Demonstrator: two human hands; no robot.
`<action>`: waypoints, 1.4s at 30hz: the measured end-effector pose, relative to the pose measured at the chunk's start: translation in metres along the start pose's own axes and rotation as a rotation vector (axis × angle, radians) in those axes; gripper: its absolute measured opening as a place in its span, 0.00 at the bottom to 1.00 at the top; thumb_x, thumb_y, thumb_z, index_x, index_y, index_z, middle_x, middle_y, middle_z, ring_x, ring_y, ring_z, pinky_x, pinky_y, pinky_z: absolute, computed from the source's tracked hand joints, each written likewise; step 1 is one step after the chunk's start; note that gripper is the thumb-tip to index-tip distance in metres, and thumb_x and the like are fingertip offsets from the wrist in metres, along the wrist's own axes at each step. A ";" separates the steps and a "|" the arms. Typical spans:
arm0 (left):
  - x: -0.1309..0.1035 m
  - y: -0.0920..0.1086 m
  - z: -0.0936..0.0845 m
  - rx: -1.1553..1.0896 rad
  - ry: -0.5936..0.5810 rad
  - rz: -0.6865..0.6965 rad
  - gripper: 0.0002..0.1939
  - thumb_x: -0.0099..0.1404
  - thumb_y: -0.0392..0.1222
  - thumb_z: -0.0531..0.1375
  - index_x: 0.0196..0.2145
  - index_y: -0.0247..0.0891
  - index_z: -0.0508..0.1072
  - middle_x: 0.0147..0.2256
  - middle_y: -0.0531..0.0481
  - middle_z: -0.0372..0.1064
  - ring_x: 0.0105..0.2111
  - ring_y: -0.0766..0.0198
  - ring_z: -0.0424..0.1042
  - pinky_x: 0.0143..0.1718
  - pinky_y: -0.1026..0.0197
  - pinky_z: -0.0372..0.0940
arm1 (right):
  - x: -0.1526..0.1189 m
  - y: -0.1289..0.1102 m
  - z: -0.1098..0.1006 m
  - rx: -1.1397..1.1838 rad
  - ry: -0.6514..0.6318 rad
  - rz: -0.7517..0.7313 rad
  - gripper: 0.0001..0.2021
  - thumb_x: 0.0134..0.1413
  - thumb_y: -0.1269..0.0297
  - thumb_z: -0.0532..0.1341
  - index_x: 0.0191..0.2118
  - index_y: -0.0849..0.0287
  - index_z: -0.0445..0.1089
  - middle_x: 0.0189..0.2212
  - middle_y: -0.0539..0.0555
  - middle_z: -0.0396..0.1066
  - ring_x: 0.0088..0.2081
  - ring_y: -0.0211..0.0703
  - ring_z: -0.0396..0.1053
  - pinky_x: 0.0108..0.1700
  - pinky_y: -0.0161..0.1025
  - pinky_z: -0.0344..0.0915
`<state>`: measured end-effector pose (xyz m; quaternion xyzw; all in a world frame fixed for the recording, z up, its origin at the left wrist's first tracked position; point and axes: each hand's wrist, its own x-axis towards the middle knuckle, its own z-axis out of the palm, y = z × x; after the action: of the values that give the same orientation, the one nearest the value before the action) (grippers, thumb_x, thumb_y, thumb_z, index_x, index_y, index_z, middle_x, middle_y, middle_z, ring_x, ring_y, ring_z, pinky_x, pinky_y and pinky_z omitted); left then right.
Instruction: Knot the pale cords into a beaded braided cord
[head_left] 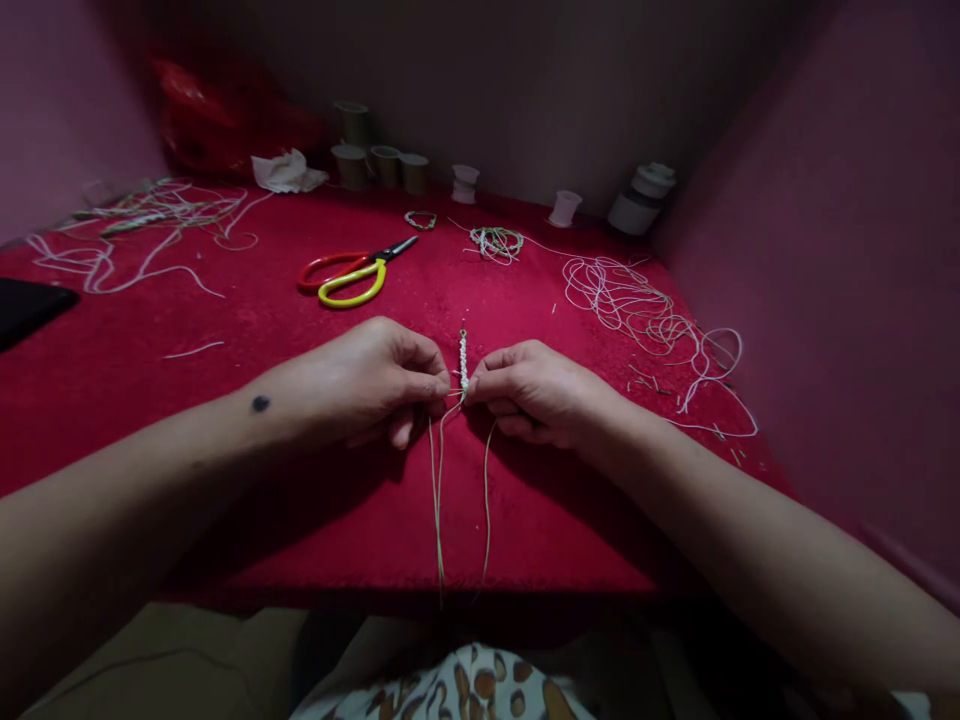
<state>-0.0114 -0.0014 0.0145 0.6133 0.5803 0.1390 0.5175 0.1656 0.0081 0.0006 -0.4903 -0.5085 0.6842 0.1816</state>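
Observation:
A short braided cord band, pale with a small loop at its top, lies upright in view on the red cloth. My left hand pinches a thin cord just left of the band's lower end. On the other side, my right hand is closed with thumb and finger at the lower end of the band, touching the knotwork. Loose tan cords hang down from between the hands toward the cloth's front edge, and one more cord trails below my right hand.
Red-and-yellow scissors lie behind my left hand. Tangled cord spreads at the right, more at the left. Spools, a bottle and a small cord ring are at the back. A dark flat object sits far left.

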 end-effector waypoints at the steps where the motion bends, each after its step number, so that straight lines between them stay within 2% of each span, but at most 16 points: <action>1: 0.000 0.000 -0.003 0.034 0.012 0.016 0.08 0.57 0.41 0.58 0.23 0.38 0.71 0.09 0.53 0.61 0.08 0.70 0.54 0.08 0.69 0.45 | 0.000 0.000 0.000 -0.005 0.003 0.001 0.16 0.42 0.70 0.65 0.21 0.58 0.53 0.11 0.40 0.48 0.10 0.26 0.46 0.11 0.28 0.39; 5: -0.004 0.003 0.000 0.135 0.091 0.060 0.09 0.57 0.42 0.57 0.23 0.37 0.71 0.12 0.54 0.61 0.12 0.70 0.57 0.12 0.69 0.49 | -0.002 -0.002 0.002 -0.013 0.011 0.003 0.15 0.45 0.73 0.62 0.21 0.58 0.53 0.11 0.40 0.48 0.10 0.26 0.45 0.11 0.28 0.39; 8: -0.012 0.002 0.021 0.239 0.147 0.210 0.10 0.59 0.43 0.54 0.25 0.38 0.70 0.17 0.53 0.64 0.16 0.68 0.60 0.18 0.67 0.54 | -0.002 -0.002 0.002 -0.003 0.009 0.014 0.13 0.45 0.74 0.60 0.20 0.59 0.54 0.11 0.40 0.47 0.10 0.26 0.45 0.11 0.28 0.38; 10: -0.018 -0.003 0.037 0.485 0.203 0.335 0.08 0.60 0.39 0.53 0.26 0.38 0.69 0.21 0.52 0.65 0.20 0.67 0.62 0.23 0.65 0.55 | -0.001 -0.002 0.002 0.003 0.008 0.013 0.12 0.45 0.75 0.58 0.20 0.59 0.55 0.11 0.41 0.47 0.10 0.26 0.45 0.11 0.28 0.38; 13: -0.025 -0.013 0.055 0.824 0.275 0.408 0.07 0.61 0.37 0.51 0.30 0.38 0.68 0.21 0.51 0.63 0.19 0.64 0.59 0.21 0.61 0.48 | -0.001 -0.001 -0.001 0.020 -0.009 -0.014 0.11 0.44 0.76 0.58 0.20 0.60 0.55 0.12 0.41 0.48 0.11 0.26 0.46 0.12 0.27 0.39; 15: -0.027 -0.017 0.059 0.927 0.282 0.446 0.08 0.61 0.34 0.50 0.32 0.38 0.68 0.21 0.51 0.62 0.18 0.64 0.59 0.20 0.60 0.43 | -0.001 -0.001 -0.003 0.022 -0.042 -0.027 0.11 0.44 0.75 0.59 0.20 0.60 0.55 0.12 0.41 0.49 0.11 0.26 0.47 0.12 0.27 0.40; 23: -0.032 -0.007 0.065 1.089 0.159 0.550 0.14 0.62 0.29 0.45 0.33 0.35 0.70 0.24 0.45 0.68 0.21 0.60 0.65 0.18 0.61 0.46 | -0.002 -0.001 -0.004 -0.032 -0.042 -0.049 0.12 0.45 0.73 0.61 0.19 0.60 0.57 0.11 0.41 0.50 0.10 0.26 0.48 0.10 0.27 0.40; 26: -0.054 -0.003 0.073 1.014 -0.023 0.717 0.13 0.57 0.27 0.50 0.31 0.37 0.71 0.24 0.48 0.69 0.18 0.63 0.63 0.17 0.60 0.48 | -0.003 -0.003 -0.003 -0.021 -0.015 -0.010 0.13 0.45 0.75 0.61 0.18 0.60 0.55 0.11 0.41 0.50 0.10 0.26 0.47 0.10 0.27 0.39; 28: -0.068 0.000 0.070 0.882 -0.178 0.847 0.12 0.53 0.26 0.53 0.26 0.41 0.71 0.24 0.52 0.69 0.14 0.67 0.57 0.16 0.61 0.50 | -0.003 -0.005 -0.002 -0.012 -0.017 0.009 0.13 0.45 0.75 0.61 0.18 0.61 0.55 0.11 0.41 0.50 0.10 0.26 0.48 0.10 0.26 0.39; 29: -0.071 0.002 0.066 0.794 -0.193 0.858 0.12 0.53 0.27 0.54 0.22 0.43 0.69 0.22 0.54 0.68 0.14 0.69 0.56 0.16 0.61 0.51 | -0.004 -0.005 -0.002 -0.012 -0.021 0.008 0.13 0.45 0.75 0.61 0.18 0.61 0.55 0.11 0.41 0.51 0.10 0.26 0.48 0.10 0.26 0.39; 31: -0.069 0.004 0.049 0.568 -0.080 0.784 0.11 0.56 0.31 0.55 0.20 0.43 0.69 0.20 0.55 0.67 0.16 0.68 0.61 0.19 0.63 0.56 | -0.004 -0.005 -0.003 -0.008 -0.027 0.001 0.14 0.46 0.75 0.60 0.18 0.61 0.55 0.11 0.41 0.51 0.10 0.26 0.48 0.09 0.26 0.39; 34: -0.045 0.005 0.018 0.201 0.222 0.358 0.04 0.57 0.37 0.58 0.28 0.42 0.73 0.18 0.53 0.69 0.17 0.66 0.66 0.18 0.66 0.59 | -0.004 -0.004 -0.004 -0.007 -0.033 -0.004 0.14 0.47 0.75 0.60 0.18 0.60 0.54 0.11 0.41 0.51 0.10 0.26 0.48 0.10 0.26 0.40; 35: -0.036 0.004 0.011 0.059 0.264 0.207 0.04 0.57 0.37 0.57 0.29 0.40 0.72 0.14 0.54 0.66 0.13 0.67 0.63 0.14 0.67 0.56 | -0.004 -0.004 -0.004 -0.003 -0.039 -0.006 0.14 0.47 0.75 0.61 0.19 0.60 0.54 0.11 0.41 0.51 0.10 0.26 0.49 0.10 0.26 0.41; 36: -0.027 0.003 0.007 -0.082 0.222 0.071 0.04 0.58 0.38 0.57 0.30 0.39 0.71 0.13 0.54 0.66 0.10 0.67 0.61 0.11 0.67 0.54 | -0.004 -0.003 -0.004 0.001 -0.048 -0.009 0.14 0.46 0.74 0.61 0.19 0.60 0.54 0.11 0.41 0.51 0.10 0.26 0.48 0.10 0.26 0.41; 38: -0.014 0.001 0.005 -0.274 0.104 -0.016 0.04 0.58 0.38 0.57 0.32 0.37 0.70 0.14 0.51 0.68 0.09 0.67 0.61 0.10 0.68 0.55 | -0.003 -0.002 -0.005 0.009 -0.068 -0.021 0.15 0.45 0.73 0.63 0.19 0.60 0.54 0.11 0.41 0.50 0.11 0.26 0.48 0.10 0.26 0.40; 42: -0.004 -0.001 0.014 -0.370 -0.029 -0.031 0.03 0.57 0.35 0.57 0.27 0.35 0.70 0.15 0.48 0.70 0.10 0.65 0.66 0.12 0.67 0.60 | -0.002 -0.001 -0.007 0.001 -0.085 -0.051 0.15 0.42 0.71 0.65 0.19 0.60 0.55 0.12 0.41 0.50 0.11 0.26 0.48 0.10 0.26 0.40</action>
<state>-0.0023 -0.0119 0.0092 0.5006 0.5466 0.2264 0.6319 0.1721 0.0102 0.0023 -0.4476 -0.5279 0.6996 0.1776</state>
